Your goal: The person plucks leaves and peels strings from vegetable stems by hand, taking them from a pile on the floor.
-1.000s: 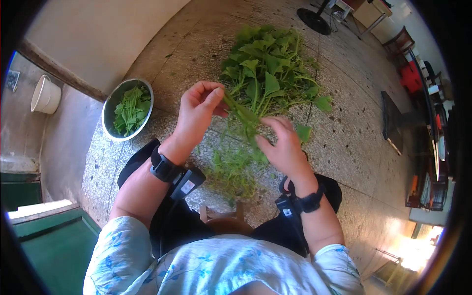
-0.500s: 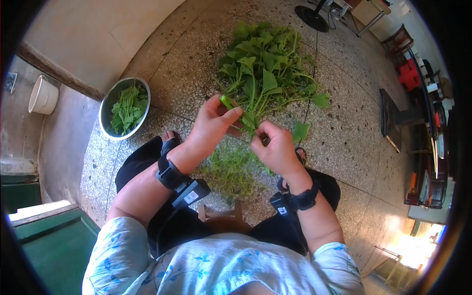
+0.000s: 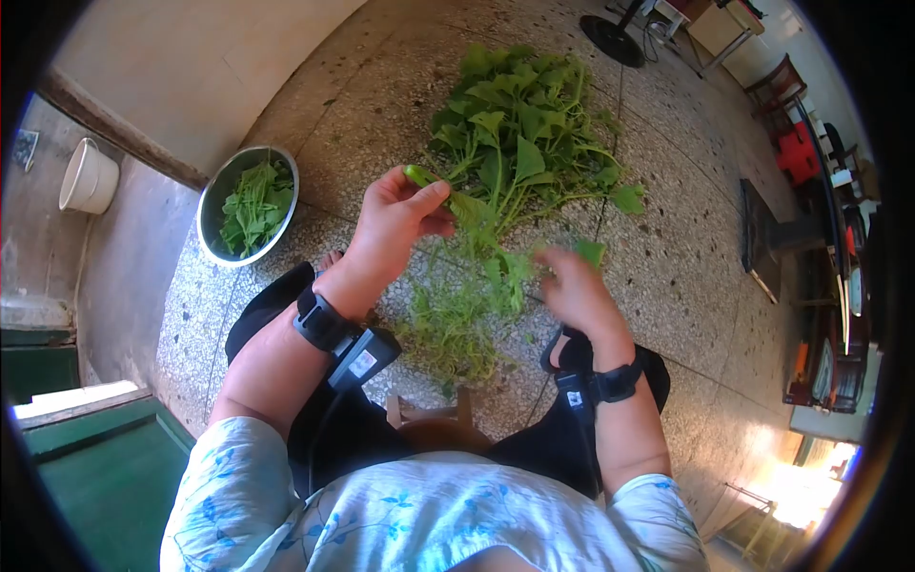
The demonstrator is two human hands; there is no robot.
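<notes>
Between the thumb and fingers of my left hand (image 3: 396,212) is a leafy green shoot (image 3: 477,217). Its thick, bright green end pokes out above the thumb, and its leaves trail to the right. My right hand (image 3: 581,294) is a short way to the right, its fingers smeared by motion beside blurred greenery (image 3: 515,272). Whether those fingers hold anything cannot be made out. Beyond both hands lies a large heap of leafy stems (image 3: 524,124) on the floor. Below them, between my feet, is a pile of thin stringy green scraps (image 3: 448,334).
A metal basin (image 3: 206,234) with picked greens (image 3: 257,205) stands at the left. A white bucket (image 3: 91,181) is further left. Behind the heap is a round black stand base (image 3: 612,40). A dark table base (image 3: 762,234) and chairs (image 3: 780,81) are at the right.
My right hand has moved right and slightly down, away from the left hand. My left hand has shifted a little left and up, still holding the shoot.
</notes>
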